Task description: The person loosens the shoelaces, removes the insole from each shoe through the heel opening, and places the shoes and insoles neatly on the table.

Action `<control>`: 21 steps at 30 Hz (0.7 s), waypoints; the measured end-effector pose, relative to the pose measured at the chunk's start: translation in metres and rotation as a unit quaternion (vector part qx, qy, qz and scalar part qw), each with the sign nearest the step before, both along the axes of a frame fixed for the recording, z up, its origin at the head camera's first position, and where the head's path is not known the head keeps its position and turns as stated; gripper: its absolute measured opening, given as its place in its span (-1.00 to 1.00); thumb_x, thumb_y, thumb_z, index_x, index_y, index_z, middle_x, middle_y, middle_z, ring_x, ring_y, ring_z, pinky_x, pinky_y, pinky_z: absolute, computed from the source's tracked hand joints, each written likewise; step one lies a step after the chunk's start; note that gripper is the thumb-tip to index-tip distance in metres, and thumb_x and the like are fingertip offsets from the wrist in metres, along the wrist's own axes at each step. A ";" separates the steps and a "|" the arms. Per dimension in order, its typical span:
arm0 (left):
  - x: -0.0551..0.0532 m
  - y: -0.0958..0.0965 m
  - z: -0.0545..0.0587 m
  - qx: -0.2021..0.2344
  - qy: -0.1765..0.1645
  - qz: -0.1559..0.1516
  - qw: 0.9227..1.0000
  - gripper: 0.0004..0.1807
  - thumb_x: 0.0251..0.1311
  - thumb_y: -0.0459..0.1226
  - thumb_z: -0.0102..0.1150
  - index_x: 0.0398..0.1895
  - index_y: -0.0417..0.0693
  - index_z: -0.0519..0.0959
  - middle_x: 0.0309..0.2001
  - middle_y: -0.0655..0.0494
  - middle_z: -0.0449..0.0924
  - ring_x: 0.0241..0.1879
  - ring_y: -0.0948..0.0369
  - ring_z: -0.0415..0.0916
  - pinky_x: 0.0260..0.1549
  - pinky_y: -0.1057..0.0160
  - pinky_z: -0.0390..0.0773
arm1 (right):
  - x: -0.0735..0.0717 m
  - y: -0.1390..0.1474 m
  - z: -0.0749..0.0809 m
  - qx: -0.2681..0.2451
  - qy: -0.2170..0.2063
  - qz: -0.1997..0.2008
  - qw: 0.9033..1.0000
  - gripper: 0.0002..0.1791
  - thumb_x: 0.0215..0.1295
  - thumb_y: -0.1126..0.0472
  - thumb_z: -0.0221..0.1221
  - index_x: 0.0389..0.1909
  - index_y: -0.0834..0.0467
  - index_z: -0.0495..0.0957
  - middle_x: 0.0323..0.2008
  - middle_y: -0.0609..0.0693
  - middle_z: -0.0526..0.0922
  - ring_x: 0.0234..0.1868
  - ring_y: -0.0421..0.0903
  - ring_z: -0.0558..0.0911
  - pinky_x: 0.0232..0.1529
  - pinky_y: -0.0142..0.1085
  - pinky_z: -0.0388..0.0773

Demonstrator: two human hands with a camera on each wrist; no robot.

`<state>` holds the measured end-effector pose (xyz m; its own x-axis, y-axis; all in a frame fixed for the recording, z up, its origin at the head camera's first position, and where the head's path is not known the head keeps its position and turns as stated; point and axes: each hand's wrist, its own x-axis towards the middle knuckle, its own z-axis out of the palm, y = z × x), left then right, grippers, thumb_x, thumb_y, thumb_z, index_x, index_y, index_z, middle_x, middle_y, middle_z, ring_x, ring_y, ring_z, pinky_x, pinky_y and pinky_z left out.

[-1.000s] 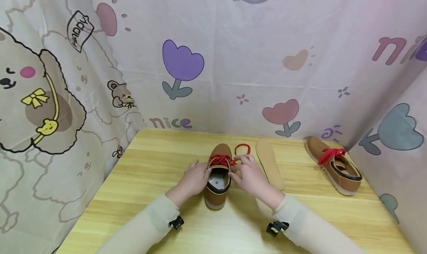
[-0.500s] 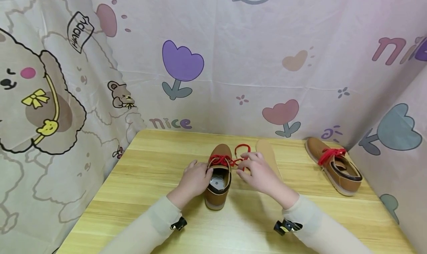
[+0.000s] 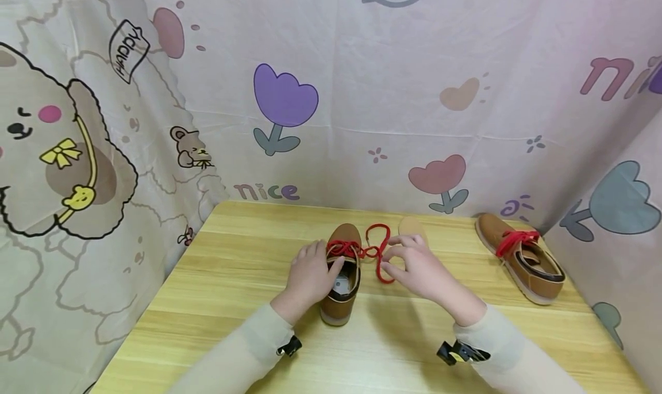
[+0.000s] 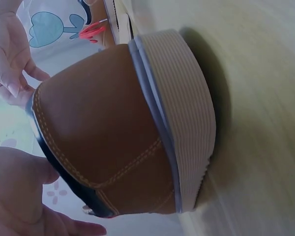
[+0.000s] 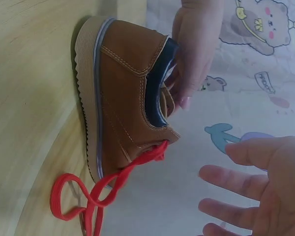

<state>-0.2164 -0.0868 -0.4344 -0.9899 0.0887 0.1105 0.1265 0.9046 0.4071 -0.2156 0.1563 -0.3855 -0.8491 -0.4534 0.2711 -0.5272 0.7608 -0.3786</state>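
Observation:
A brown shoe with a dark collar and red shoelaces rests upright on the table, toe pointing away. My left hand lies along its left side, fingers extended forward and thumb over the shoe's opening. In the left wrist view the thumb is right at the dark collar. To the right of the shoe my right hand hovers over the table, thumb and fingers bent apart, nothing between them. The loose lace ends lie in loops between the shoe and that hand. In the right wrist view the right fingers are spread, apart from the shoe.
A tan insole lies behind my right hand, mostly covered by it. At the right rear of the wooden table stands a second brown shoe with a tied red bow. A printed curtain hangs behind the table.
My right hand has moved right, away from the shoe, uncovering more of the red lace and covering the insole. My left hand has shifted slightly right, its thumb now farther over the opening.

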 end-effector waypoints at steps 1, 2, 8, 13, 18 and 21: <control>0.000 0.001 0.000 -0.002 0.000 -0.001 1.000 -0.19 0.46 0.20 -0.14 0.47 -0.27 0.25 0.43 -0.25 0.26 0.42 -0.19 0.16 0.36 -0.18 0.19 | 0.001 0.001 0.000 -0.001 -0.002 0.000 1.000 -0.94 0.30 0.09 0.31 -0.34 -0.04 0.72 0.15 0.13 0.58 0.19 0.19 0.39 0.13 0.14 0.42; 0.000 0.003 0.001 -0.002 0.001 -0.001 1.000 -0.19 0.46 0.20 -0.14 0.48 -0.25 0.25 0.44 -0.25 0.25 0.43 -0.19 0.15 0.36 -0.19 0.19 | 0.001 0.002 0.001 -0.002 -0.003 0.000 1.000 -0.94 0.30 0.09 0.31 -0.34 -0.04 0.72 0.15 0.14 0.58 0.19 0.19 0.38 0.14 0.15 0.42; 0.000 0.013 0.002 -0.007 0.002 -0.009 1.000 -0.19 0.42 0.26 -0.14 0.51 -0.10 0.25 0.46 -0.24 0.21 0.45 -0.21 0.09 0.33 -0.25 0.19 | 0.003 0.008 0.003 0.003 -0.009 -0.001 1.000 -0.92 0.31 0.06 0.31 -0.32 -0.04 0.72 0.16 0.15 0.58 0.20 0.17 0.39 0.14 0.15 0.42; -0.003 0.024 0.001 -0.020 -0.002 -0.009 1.000 -0.14 0.36 0.32 -0.11 0.54 -0.01 0.22 0.50 -0.20 0.14 0.48 -0.21 0.02 0.35 -0.25 0.16 | 0.006 0.014 0.006 0.010 -0.019 0.003 1.000 -0.88 0.33 0.03 0.29 -0.28 -0.03 0.71 0.17 0.17 0.57 0.22 0.17 0.40 0.16 0.16 0.42; -0.005 0.035 0.000 -0.032 -0.005 -0.016 0.999 -0.12 0.32 0.32 -0.05 0.56 0.06 0.18 0.53 -0.19 0.08 0.50 -0.22 -0.03 0.36 -0.24 0.16 | 0.008 0.020 0.008 0.010 -0.027 0.009 1.000 -0.88 0.34 0.03 0.29 -0.27 -0.03 0.71 0.17 0.17 0.57 0.22 0.19 0.41 0.15 0.17 0.41; -0.006 0.042 0.000 -0.039 -0.010 -0.021 0.999 -0.13 0.30 0.30 0.00 0.56 0.10 0.18 0.53 -0.19 0.07 0.49 -0.22 -0.04 0.34 -0.25 0.19 | 0.010 0.023 0.009 0.010 -0.034 0.008 0.999 -0.88 0.35 0.03 0.28 -0.25 -0.03 0.71 0.17 0.15 0.57 0.23 0.19 0.40 0.15 0.17 0.42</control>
<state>-0.2229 -0.0452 -0.4344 -0.9871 0.1380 0.0815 0.1576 0.9276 0.3388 -0.2060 0.1794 -0.3769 -0.8576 -0.4721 0.2039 -0.5132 0.7600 -0.3987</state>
